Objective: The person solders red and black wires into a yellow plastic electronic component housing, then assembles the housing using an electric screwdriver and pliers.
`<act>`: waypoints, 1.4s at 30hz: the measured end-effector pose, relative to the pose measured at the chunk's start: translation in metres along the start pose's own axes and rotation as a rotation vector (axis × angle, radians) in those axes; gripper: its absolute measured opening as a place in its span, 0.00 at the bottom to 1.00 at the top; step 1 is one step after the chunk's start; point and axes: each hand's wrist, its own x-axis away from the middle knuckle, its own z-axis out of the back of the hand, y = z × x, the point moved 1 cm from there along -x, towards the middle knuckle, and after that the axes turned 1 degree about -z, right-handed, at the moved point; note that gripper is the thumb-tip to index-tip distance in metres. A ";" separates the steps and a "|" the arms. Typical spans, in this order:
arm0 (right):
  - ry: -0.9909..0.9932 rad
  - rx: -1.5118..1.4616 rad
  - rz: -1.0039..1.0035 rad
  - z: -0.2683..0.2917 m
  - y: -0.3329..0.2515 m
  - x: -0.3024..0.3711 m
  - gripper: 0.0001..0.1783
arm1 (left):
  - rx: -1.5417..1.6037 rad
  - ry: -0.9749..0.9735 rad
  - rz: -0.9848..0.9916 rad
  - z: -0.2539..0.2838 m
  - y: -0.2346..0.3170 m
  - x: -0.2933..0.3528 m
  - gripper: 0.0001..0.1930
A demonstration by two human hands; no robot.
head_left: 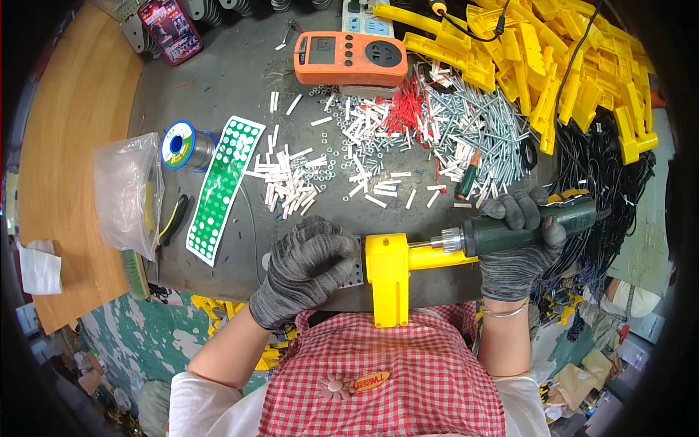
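Observation:
In grey knitted gloves, both my hands work at the near edge of the bench. My right hand [520, 244] is wrapped round a dark green electric screwdriver [502, 227], held level. Its bit points left along a channel in a yellow plastic housing [388, 277]. My left hand [309, 268] is closed at the left end of the housing, on a dark metal plate with small holes [355, 273]. The fingers hide most of that plate. The housing's wide block hangs over the bench edge, against my checked apron [386, 364].
Beyond my hands lie loose screws [495, 138], white sleeves [287, 178] and red pieces [408, 105]. An orange meter [351, 60] stands behind. Yellow housings [539, 58] and black cables [597, 167] pile up right. Left are a solder spool [178, 144], a green sticker sheet [226, 189] and a plastic bag [127, 193].

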 end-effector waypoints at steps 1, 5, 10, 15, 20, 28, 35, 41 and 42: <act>0.000 0.000 -0.001 -0.001 0.001 0.000 0.17 | 0.000 0.000 0.001 0.000 0.002 0.000 0.13; -0.038 -0.012 -0.015 0.002 0.001 -0.001 0.17 | -0.080 -0.020 0.023 0.001 0.001 0.002 0.13; -0.046 -0.019 -0.021 0.005 0.001 -0.001 0.18 | -0.068 -0.034 -0.055 0.002 0.001 -0.001 0.13; -0.011 -0.010 -0.026 0.006 0.001 -0.002 0.20 | 0.038 -0.127 0.099 0.010 0.010 -0.004 0.12; -0.073 0.023 0.032 -0.001 -0.012 0.005 0.20 | 0.783 0.025 0.716 0.017 0.014 -0.014 0.16; 0.024 0.027 0.108 0.018 -0.024 0.048 0.21 | 0.621 0.346 0.277 0.011 0.006 0.007 0.18; 0.081 0.083 0.120 0.004 -0.018 0.031 0.19 | -0.283 -0.121 0.008 0.019 0.018 -0.012 0.17; 0.056 0.136 -0.034 -0.006 -0.002 0.017 0.16 | -0.228 -0.051 0.187 0.015 0.024 0.005 0.13; 0.063 0.151 0.025 -0.004 0.000 0.017 0.15 | -0.226 -0.048 0.187 0.014 0.021 0.004 0.13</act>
